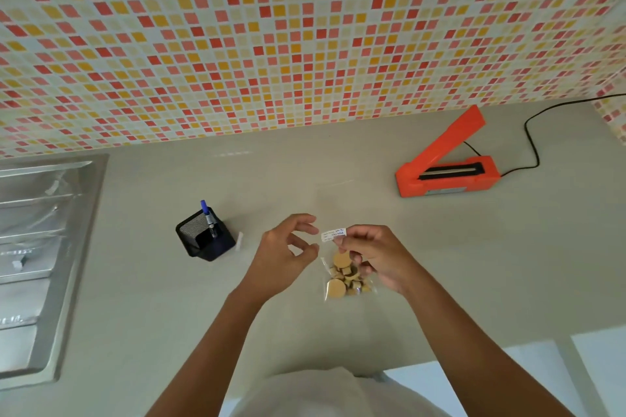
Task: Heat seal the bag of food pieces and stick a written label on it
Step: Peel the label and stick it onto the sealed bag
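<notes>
A clear bag [347, 279] of tan food pieces lies on the grey counter [305, 179], just below my hands. My right hand [376, 256] pinches a small white written label [333, 234] by its right end, holding it above the bag's top. Left of the label, my left hand [286, 252] hovers with its fingers loosely curled, holding nothing. The orange heat sealer [447, 169] stands at the back right with its arm raised.
A black mesh pen holder [205, 237] with a blue marker [207, 213] stands left of my hands, a small white strip [240, 240] beside it. A steel sink [37, 257] fills the left edge. The sealer's black cord [531, 142] runs along the tiled wall [271, 27].
</notes>
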Demonstrator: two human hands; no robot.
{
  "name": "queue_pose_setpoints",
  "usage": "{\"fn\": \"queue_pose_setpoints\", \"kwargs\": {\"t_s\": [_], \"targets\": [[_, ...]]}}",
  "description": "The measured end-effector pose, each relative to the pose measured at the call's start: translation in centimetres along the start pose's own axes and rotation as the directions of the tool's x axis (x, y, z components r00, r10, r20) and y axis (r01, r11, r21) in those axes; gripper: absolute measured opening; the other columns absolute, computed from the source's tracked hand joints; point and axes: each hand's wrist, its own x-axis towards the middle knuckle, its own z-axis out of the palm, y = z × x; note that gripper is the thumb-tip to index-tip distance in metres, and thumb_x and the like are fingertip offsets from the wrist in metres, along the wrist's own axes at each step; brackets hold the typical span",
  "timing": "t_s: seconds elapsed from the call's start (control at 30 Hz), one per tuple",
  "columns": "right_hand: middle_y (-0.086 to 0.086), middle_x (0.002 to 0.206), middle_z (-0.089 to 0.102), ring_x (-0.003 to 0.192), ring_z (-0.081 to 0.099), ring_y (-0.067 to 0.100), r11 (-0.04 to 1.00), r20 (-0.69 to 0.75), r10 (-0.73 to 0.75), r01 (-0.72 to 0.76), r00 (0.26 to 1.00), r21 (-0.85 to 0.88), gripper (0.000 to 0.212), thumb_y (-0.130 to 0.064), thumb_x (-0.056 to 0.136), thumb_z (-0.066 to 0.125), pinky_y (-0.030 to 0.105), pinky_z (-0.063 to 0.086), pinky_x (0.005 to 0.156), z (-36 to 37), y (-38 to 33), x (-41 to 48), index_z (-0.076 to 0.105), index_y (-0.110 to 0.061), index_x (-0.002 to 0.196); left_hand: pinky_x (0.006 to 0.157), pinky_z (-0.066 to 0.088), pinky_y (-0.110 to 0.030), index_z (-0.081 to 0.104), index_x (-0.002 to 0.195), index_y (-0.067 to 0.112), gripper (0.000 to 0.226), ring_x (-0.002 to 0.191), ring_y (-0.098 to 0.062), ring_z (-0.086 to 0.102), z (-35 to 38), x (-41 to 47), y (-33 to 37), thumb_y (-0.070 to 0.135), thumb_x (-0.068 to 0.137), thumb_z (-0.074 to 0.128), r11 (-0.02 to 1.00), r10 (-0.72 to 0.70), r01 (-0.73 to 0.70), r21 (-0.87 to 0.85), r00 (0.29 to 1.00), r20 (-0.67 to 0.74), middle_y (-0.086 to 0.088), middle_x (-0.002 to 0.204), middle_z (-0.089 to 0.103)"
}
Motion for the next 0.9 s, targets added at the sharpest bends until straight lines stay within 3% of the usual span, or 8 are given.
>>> {"fn": "queue_pose_setpoints", "kwargs": {"t_s": [0.1, 0.27, 0.5, 0.73, 0.9], "targets": [[0.008, 0.074, 0.063, 0.055, 0.04, 0.014, 1.0, -0.007, -0.001, 0.001, 1.0, -0.03, 0.006, -0.013, 0.085, 0.074, 0.028, 0.02, 0.05, -1.5, 0.3, 0.1, 0.075, -0.008, 0.084, 0.059, 0.05, -0.02, 0.069, 0.105, 0.026, 0.025, 0.073, -0.015, 0.071, 2.0, 0.8, 0.3, 0.02, 0.083, 0.076, 0.979, -0.155, 0.153, -0.137, 0.988, -0.006, 0.009, 0.094, 0.074], [0.011, 0.076, 0.063, 0.055, 0.042, 0.013, 0.998, 0.016, -0.017, 0.018, 1.0, -0.056, 0.005, -0.017, 0.084, 0.076, 0.024, 0.024, 0.047, -3.7, 0.4, 0.8, 0.077, -0.012, 0.085, 0.047, 0.046, -0.025, 0.073, 0.091, 0.015, 0.007, 0.059, -0.016, 0.068, 4.8, 2.3, 0.6, 0.011, 0.085, 0.074, 0.941, -0.231, 0.213, -0.264, 0.972, -0.038, -0.003, 0.076, 0.073], [0.007, 0.08, 0.066, 0.057, 0.044, 0.013, 0.994, 0.009, -0.016, 0.017, 1.0, -0.109, 0.01, -0.015, 0.082, 0.074, 0.025, 0.028, 0.046, -5.9, 0.9, 2.4, 0.078, -0.016, 0.091, 0.045, 0.04, -0.012, 0.074, 0.089, 0.012, 0.006, 0.05, -0.01, 0.059, 7.0, 4.5, -0.2, 0.009, 0.085, 0.074, 0.945, -0.265, 0.245, -0.217, 0.962, -0.068, 0.0, 0.072, 0.071], [0.002, 0.073, 0.061, 0.059, 0.047, 0.012, 0.99, -0.062, 0.007, -0.016, 0.998, -0.139, 0.015, -0.012, 0.082, 0.073, 0.024, 0.035, 0.044, -7.0, 1.7, 4.5, 0.076, -0.019, 0.096, 0.045, 0.041, -0.013, 0.075, 0.088, 0.013, 0.004, 0.05, -0.008, 0.058, 8.0, 6.3, -1.5, 0.01, 0.085, 0.074, 0.955, -0.271, 0.257, -0.152, 0.959, -0.086, -0.001, 0.072, 0.071], [0.006, 0.069, 0.059, 0.057, 0.046, 0.016, 0.979, -0.13, -0.022, -0.005, 0.991, -0.204, 0.006, -0.016, 0.083, 0.076, 0.024, 0.034, 0.043, -6.6, 2.4, 6.7, 0.075, -0.015, 0.088, 0.057, 0.049, -0.017, 0.075, 0.085, 0.019, 0.007, 0.053, -0.007, 0.06, 8.3, 7.4, -3.3, 0.012, 0.084, 0.075, 0.956, -0.29, 0.285, -0.067, 0.954, -0.073, 0.004, 0.073, 0.072]]}}
